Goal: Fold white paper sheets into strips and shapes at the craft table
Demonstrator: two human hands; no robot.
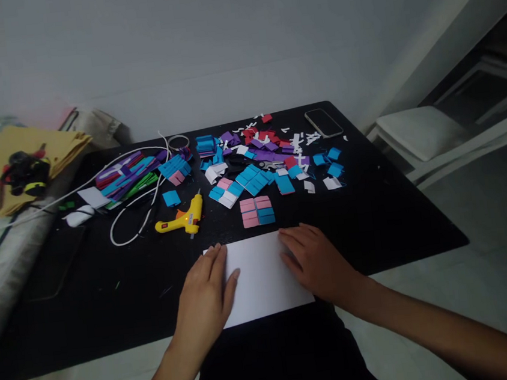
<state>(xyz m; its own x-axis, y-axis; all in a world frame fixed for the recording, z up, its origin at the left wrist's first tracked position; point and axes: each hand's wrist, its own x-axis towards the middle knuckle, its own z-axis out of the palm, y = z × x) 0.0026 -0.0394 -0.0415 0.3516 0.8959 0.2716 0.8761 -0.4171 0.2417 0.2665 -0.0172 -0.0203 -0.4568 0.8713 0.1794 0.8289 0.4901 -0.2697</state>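
A blank white sheet of paper (261, 283) lies flat at the front edge of the black table. My left hand (205, 289) rests on its left side, fingers stretched out and thumb apart. On the sheet's right side lies my right hand (313, 259), also with its fingers extended. Just beyond the paper sits a square of folded pink and blue pieces (257, 211). A yellow glue gun (181, 217) lies farther to the left. Behind are blue folded-paper panels (252, 180) and a panel mixing blue, pink and white (226, 193).
Red, purple, blue and white paper pieces (271, 143) are scattered toward the wall. A white cable (117, 231) loops across the left side near coloured strips (129, 176). A phone (323, 123) lies at the back right. Yellow envelopes (56, 147) are piled at far left.
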